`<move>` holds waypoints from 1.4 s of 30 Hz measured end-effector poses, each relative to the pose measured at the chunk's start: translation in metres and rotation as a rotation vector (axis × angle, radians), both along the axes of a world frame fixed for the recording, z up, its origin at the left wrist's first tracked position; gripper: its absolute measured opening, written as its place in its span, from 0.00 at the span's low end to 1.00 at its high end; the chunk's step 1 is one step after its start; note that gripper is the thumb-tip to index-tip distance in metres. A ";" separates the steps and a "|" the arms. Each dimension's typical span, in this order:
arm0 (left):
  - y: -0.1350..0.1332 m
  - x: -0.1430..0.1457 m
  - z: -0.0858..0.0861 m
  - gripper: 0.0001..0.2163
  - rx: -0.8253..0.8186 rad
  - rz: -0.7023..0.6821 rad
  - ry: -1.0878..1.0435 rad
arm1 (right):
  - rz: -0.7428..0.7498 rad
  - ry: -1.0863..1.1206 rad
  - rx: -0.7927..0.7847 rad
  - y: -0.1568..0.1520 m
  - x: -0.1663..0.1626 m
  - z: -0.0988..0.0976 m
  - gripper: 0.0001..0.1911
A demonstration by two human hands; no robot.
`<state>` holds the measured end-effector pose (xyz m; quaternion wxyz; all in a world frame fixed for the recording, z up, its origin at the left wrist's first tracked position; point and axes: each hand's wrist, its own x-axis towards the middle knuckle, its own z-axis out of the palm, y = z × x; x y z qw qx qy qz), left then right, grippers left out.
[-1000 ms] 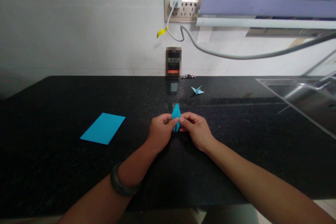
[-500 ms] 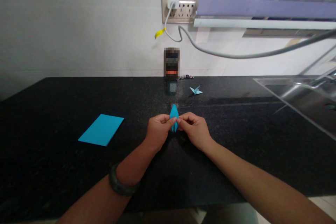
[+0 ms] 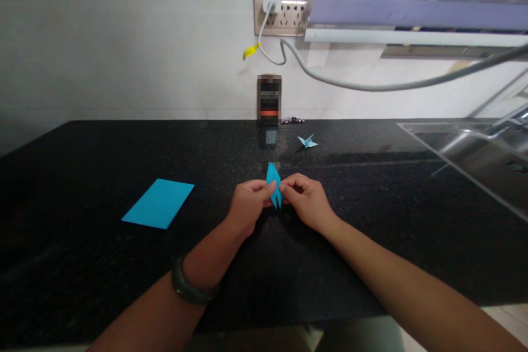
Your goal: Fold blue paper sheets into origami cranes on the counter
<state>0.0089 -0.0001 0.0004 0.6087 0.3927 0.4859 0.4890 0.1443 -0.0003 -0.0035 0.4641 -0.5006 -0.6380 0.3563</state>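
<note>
Blue folded paper (image 3: 273,174) was pinched by the left hand (image 3: 248,203) and right hand (image 3: 309,201). Flat blue paper (image 3: 159,203) lay at left.

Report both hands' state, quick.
Left hand: closed, pinching the folded blue origami paper by its left side.
Right hand: closed, pinching the same paper at its right edge.
</note>
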 end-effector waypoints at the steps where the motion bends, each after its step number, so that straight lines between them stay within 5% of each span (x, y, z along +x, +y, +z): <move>1: 0.000 0.000 0.001 0.10 -0.011 -0.002 0.013 | 0.016 0.024 -0.048 0.001 0.001 -0.001 0.08; 16: 0.002 0.002 -0.007 0.11 0.049 0.175 -0.012 | 0.082 0.009 -0.190 -0.002 -0.006 -0.003 0.11; 28: 0.002 0.000 -0.004 0.14 0.017 -0.020 -0.217 | 0.116 0.090 -0.250 -0.005 -0.008 -0.003 0.11; 42: 0.001 0.000 -0.002 0.13 0.043 -0.092 -0.302 | 0.222 0.207 -0.332 -0.004 -0.011 -0.003 0.11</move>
